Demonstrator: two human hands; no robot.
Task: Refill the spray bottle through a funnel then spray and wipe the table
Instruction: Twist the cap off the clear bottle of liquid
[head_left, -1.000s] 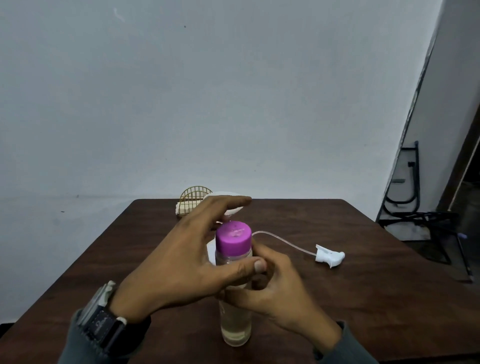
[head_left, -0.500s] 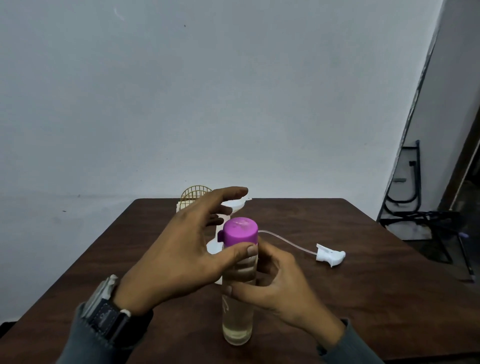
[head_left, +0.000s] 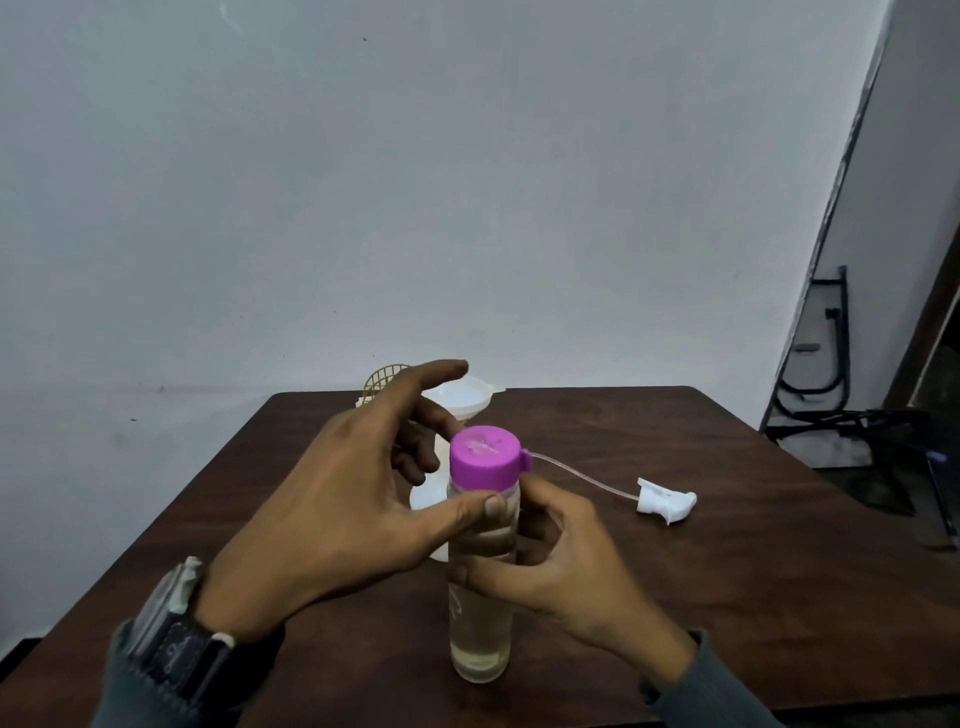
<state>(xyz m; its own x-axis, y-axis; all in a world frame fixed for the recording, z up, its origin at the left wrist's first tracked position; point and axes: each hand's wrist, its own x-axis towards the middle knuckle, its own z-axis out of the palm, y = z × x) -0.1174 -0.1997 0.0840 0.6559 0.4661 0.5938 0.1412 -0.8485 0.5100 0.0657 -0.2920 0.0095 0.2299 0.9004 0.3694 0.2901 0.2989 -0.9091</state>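
Note:
A clear bottle (head_left: 480, 634) with a little pale liquid stands on the dark wooden table (head_left: 753, 597), near its front edge. My right hand (head_left: 563, 566) grips the bottle's upper body. My left hand (head_left: 348, 499) pinches the purple cap (head_left: 483, 457), thumb at its lower rim and fingers behind it. Behind my left hand a white funnel (head_left: 465, 402) sits in a white spray bottle (head_left: 428, 501), which is mostly hidden. The detached white spray head (head_left: 667, 501) with its thin tube lies on the table to the right.
A gold wire basket (head_left: 382, 379) stands at the table's far edge, by the grey wall. Black metal frames (head_left: 831, 374) lean on the floor at the right, beyond the table.
The purple cap has turned: its small tab went from the left side round to the right. My left thumb slid down to the cap's lower rim. The right hand kept its grip.

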